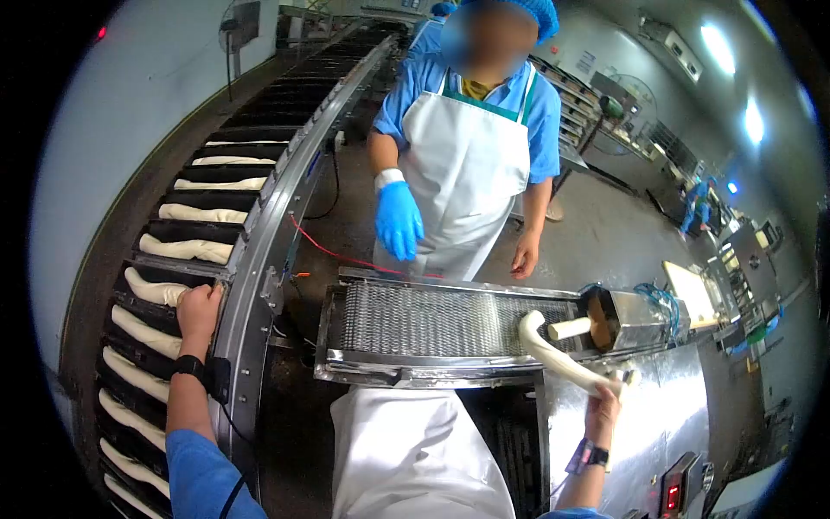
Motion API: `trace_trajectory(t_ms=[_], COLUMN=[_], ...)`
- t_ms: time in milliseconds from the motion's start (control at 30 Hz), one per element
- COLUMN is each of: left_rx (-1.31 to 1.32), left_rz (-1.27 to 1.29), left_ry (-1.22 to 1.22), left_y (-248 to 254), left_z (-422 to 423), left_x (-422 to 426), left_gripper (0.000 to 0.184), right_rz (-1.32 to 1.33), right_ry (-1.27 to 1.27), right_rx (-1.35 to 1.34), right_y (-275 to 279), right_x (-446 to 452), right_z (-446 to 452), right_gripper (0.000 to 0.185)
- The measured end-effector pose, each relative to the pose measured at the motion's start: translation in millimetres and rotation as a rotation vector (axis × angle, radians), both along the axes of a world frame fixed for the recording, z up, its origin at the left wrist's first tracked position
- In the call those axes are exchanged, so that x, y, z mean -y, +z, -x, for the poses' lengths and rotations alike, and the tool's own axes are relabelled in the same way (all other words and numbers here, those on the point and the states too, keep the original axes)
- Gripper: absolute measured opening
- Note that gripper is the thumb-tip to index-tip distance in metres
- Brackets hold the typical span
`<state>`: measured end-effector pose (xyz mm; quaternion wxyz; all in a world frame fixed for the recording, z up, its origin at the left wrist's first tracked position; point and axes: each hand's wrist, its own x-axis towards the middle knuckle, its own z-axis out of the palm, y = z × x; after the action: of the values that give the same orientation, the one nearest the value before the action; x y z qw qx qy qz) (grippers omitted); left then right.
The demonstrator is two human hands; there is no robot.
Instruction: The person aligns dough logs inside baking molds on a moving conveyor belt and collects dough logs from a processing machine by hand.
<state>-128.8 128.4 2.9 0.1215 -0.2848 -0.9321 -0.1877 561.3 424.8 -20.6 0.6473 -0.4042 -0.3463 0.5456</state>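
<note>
Left hand (199, 313): fingers touched a dough strip (151, 288) in a black tray (192, 275); whether they gripped it could not be told.
Right hand (603, 406): fingers grasped a curved dough roll (555, 355).
Dough roll: spanned above the mesh belt (424, 320) and metal tabletop (674, 398).

Bent dough rope (558, 360), apparently lifted, dough strip (154, 289) trayed
</note>
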Motion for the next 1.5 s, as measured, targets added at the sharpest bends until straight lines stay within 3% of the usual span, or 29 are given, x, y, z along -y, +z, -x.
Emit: trace_trajectory(t_ms=[33, 100, 133, 200, 233, 300, 367, 400, 500, 567, 667, 733, 767, 900, 1133, 1167, 1233, 1267, 1367, 1500], left_rx=[0.003, 0.001, 0.019, 0.051, 0.014, -0.003, 0.029, -0.016, 0.020, 0.032, -0.077, -0.042, -0.038, -0.070, -0.050, -0.040, 0.000, -0.012, -0.026, -0.073], left_rz=[-0.021, -0.017, -0.018, -0.059, -0.061, -0.098, -0.041, -0.049, -0.090, -0.036, -0.045, -0.076, -0.067, 0.056, -0.010, 0.018, 0.013, 0.033, 0.049, 0.067], left_ry=[0.013, 0.004, 0.004, 0.001, -0.015, -0.028, -0.009, -0.034, -0.017, -0.012, -0.088, -0.104, -0.106, -0.039, -0.088, -0.087, -0.062, -0.044, -0.027, -0.043], left_y=[0, -11, -10, -20, -12, -14, -14, -15, -26, -20, -26, -20, -22, -19, -16, -14, -8, -9, -24, -15], left_z=[-2, 9, 9, 17, 10, 8, 6, 5, 19, 19, 24, 14, 14, 16, 16, 17, 19, 24, 27, 23], left_x=[-2, 0, -2, 1, 0, 1, 3, 4, 7, 7, 5, 7, 10, 5, 6, 10, 5, 4, 9, 7], left_gripper=[0.040, 0.041, 0.042, 0.042, 0.043, 0.045, 0.048, 0.050, 0.051, 0.050, 0.048, 0.047, 0.047, 0.045, 0.047, 0.046, 0.046, 0.045, 0.044, 0.045], right_rz=[0.004, 0.218, 0.187, 0.188, 0.197, 0.255, -0.068, -0.101, -0.657, -0.887, -0.801, -1.025, -0.938, -1.111, -1.297, -1.198, -1.104, -1.236, -1.178, -0.824], right_ry=[-0.078, -0.295, -0.422, -0.964, -0.973, -0.830, -0.636, -0.515, -0.528, -0.495, -0.528, -0.566, -0.552, -0.569, -0.611, -0.683, -0.566, -0.601, -0.422, -0.200], right_rx=[0.003, 0.406, 0.046, 0.834, 0.825, 1.750, 1.681, 1.663, 1.539, 1.288, 1.196, 1.073, 1.116, 1.066, 0.910, 1.067, 0.999, 1.058, 1.117, 1.461], right_y=[-24, -37, -61, -77, -60, -25, -25, 4, 71, 98, 128, 137, 142, 154, 167, 159, 162, 151, 133, 65], right_x=[7, 42, 52, 65, 75, 87, 66, 59, 30, 6, -21, -29, -30, -13, -7, -20, -18, -17, -1, -42], right_z=[-52, -110, -130, -122, -101, -70, -45, -5, 79, 109, 144, 151, 158, 161, 164, 160, 173, 165, 158, 103], right_gripper=[0.048, 0.047, 0.033, 0.027, 0.027, 0.042, 0.053, 0.053, 0.056, 0.053, 0.049, 0.046, 0.044, 0.043, 0.050, 0.044, 0.039, 0.036, 0.035, 0.043])
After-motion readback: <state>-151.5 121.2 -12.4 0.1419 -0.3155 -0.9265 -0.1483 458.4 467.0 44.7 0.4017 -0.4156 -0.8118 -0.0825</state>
